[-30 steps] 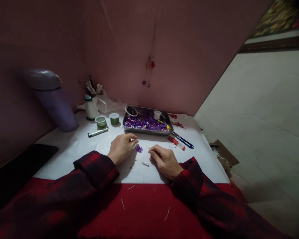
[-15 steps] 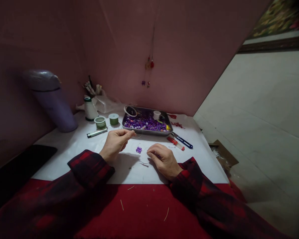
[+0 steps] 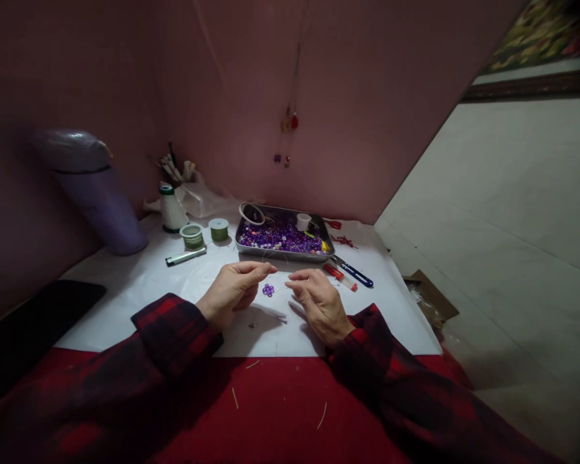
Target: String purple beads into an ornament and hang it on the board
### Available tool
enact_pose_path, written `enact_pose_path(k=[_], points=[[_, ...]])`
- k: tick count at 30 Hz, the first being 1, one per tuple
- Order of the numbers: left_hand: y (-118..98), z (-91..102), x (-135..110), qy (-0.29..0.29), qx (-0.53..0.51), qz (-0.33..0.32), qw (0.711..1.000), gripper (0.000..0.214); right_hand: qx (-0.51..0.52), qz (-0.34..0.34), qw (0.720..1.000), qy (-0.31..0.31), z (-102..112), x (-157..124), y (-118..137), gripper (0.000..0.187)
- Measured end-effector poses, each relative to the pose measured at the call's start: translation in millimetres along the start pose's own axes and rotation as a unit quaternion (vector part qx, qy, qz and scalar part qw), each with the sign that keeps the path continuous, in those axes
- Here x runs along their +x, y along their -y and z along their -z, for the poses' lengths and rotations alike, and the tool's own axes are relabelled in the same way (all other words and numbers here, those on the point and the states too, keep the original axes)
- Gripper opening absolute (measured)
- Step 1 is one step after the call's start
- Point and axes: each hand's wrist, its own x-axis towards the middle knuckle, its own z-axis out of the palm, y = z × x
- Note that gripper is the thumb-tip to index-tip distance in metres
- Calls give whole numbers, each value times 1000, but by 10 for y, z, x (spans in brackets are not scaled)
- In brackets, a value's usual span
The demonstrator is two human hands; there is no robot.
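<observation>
My left hand [image 3: 234,290] is closed in a pinch, with a fine clear thread [image 3: 276,252] at its fingertips. The thread loops up in front of the tray and is hard to follow. Facing it, my right hand [image 3: 321,303] has thumb and forefinger drawn together beside the thread, seemingly pinching it; the exact grip is too small to see. Between the hands, a small flower of purple beads [image 3: 268,290] rests on the white paper [image 3: 174,322]. A metal tray [image 3: 285,256] full of mostly purple beads lies just beyond.
Green thread spools [image 3: 219,231], a white thread cone [image 3: 173,209] and a slim case [image 3: 186,256] stand left. Blue-handled snips [image 3: 355,272] and a red-capped tube [image 3: 341,277] lie right. A purple bottle [image 3: 101,200] leans at far left. Thread scraps lie on the red cloth [image 3: 270,412].
My left hand has come slightly down and right, and my right hand has risen a little, so the fingertips are nearer each other. The thread loop shows higher, before the tray.
</observation>
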Motion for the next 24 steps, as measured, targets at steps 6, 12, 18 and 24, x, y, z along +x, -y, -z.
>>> enact_pose_path(k=[6, 12, 18, 24], points=[[-6, -95, -46, 13, 42, -1, 999, 31, 25, -85, 996, -2, 69, 109, -15, 35], [32, -153, -70, 53, 84, 3, 995, 30, 285, -202, 937, -5, 73, 151, 58, 22], [60, -155, -83, 40, 59, 31, 997, 31, 435, -270, 859, -27, 68, 137, 137, 32], [-19, -129, -77, -34, -41, 61, 997, 26, 400, -266, 877, -15, 45, 103, 220, 22]])
